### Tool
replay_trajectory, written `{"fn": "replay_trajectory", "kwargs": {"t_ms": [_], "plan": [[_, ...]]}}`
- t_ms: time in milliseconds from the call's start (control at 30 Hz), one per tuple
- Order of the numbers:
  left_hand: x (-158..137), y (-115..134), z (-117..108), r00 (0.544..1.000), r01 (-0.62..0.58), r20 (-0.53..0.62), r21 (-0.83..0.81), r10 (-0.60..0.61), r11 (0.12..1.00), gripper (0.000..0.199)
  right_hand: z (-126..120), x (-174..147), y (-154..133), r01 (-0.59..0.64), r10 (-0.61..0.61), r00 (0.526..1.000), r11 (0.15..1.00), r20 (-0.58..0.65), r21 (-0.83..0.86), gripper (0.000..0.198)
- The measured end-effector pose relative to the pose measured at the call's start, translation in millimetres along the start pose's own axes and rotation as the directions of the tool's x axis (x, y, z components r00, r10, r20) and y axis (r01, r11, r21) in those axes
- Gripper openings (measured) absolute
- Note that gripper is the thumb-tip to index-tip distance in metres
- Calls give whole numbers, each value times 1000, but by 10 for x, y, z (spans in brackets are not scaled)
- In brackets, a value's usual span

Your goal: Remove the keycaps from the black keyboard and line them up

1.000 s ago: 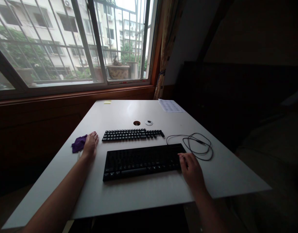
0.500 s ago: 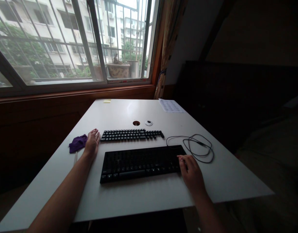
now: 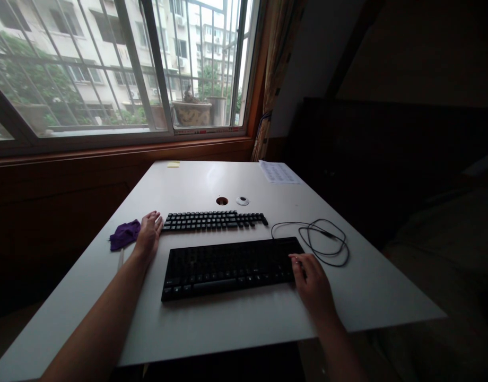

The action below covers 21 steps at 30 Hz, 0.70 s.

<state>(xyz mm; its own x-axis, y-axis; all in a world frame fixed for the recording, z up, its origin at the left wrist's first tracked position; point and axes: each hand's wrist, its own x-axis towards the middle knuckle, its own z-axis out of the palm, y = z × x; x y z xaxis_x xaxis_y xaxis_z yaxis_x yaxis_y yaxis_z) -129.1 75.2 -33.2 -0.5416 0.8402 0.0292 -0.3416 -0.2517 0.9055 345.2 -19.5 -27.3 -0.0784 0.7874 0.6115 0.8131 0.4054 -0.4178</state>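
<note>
A black keyboard (image 3: pixel 228 268) lies on the white table; keycaps show along its front rows, while the rows behind look dark and low. Behind it, many loose black keycaps (image 3: pixel 204 221) stand in neat rows. My left hand (image 3: pixel 149 232) rests on its edge at the left end of those rows, fingers stretched out and holding nothing. Over the keyboard's right end is my right hand (image 3: pixel 312 278), its fingers curled and fingertips pressed together. Whatever is between those fingertips is too small to make out. Left of my left hand lies a purple cloth (image 3: pixel 124 235).
A thin pale strip (image 3: pixel 121 258) sits below the cloth. The keyboard's black cable (image 3: pixel 327 241) is coiled at the right. Farther back are a round table hole (image 3: pixel 222 201), its white cover (image 3: pixel 242 201), printed paper (image 3: pixel 279 172) and a yellow note (image 3: pixel 173 164).
The view has shifted slightly. Both hands keep their places against the keyboard and the keycap rows.
</note>
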Motion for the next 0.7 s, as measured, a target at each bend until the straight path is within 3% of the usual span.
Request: {"fn": "replay_trajectory", "kwargs": {"t_ms": [700], "plan": [[2, -3, 40, 1000, 2, -16, 44, -1, 999, 16, -11, 10, -20, 8, -8, 1000, 1000, 1, 1, 19]]}}
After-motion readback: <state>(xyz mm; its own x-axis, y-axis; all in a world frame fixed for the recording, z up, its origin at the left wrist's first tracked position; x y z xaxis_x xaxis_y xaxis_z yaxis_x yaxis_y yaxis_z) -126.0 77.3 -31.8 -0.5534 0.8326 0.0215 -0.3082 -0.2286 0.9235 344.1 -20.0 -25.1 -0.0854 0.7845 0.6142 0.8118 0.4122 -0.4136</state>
